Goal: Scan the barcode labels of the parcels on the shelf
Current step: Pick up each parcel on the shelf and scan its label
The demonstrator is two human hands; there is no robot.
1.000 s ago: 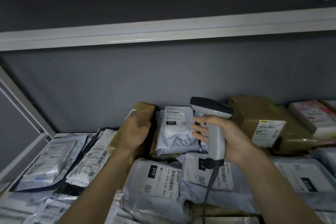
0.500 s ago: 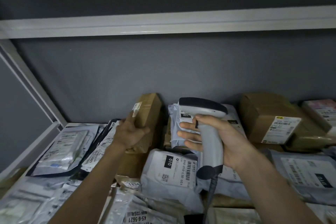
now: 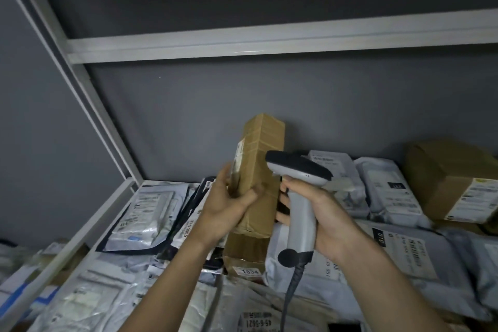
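Lifted since half a second ago: long brown carton [image 3: 262, 170], earlier leaning among the pile, now raised clear and stood nearly upright, top tipped slightly left. Also shifted: scanner, drawn in close beside it.

Far left of the carton, white shelf frame [image 3: 89, 105], running diagonally down to the shelf's front rail. Nearer, still left of the carton, clear and grey poly mailers [image 3: 140, 213] lying flat with printed labels up, overlapped by dark-edged bags.

Gripped by the left hand [image 3: 229, 205]: the carton's lower half, thumb across the front face, fingers wrapped round the left side. On that narrow left side, a pale label [image 3: 238, 153], too blurred and too edge-on to read.

Directly below the carton, a second brown box [image 3: 246, 253], lying in the pile, sticker marked 1834 at its near end.

Just right of the carton, almost touching it, grey handheld scanner [image 3: 299, 170], dark head pointing left toward the carton's front face. Clasped round its handle: right hand [image 3: 326, 215], fingers curled on the grip, coiled cable [image 3: 289, 286] hanging from the base.

Further right of the carton, grey mailers [image 3: 382, 191] stacked against the back wall, one marked 010 nearer the front. Furthest right, a squat brown box [image 3: 455, 183] with a white label on its near face.
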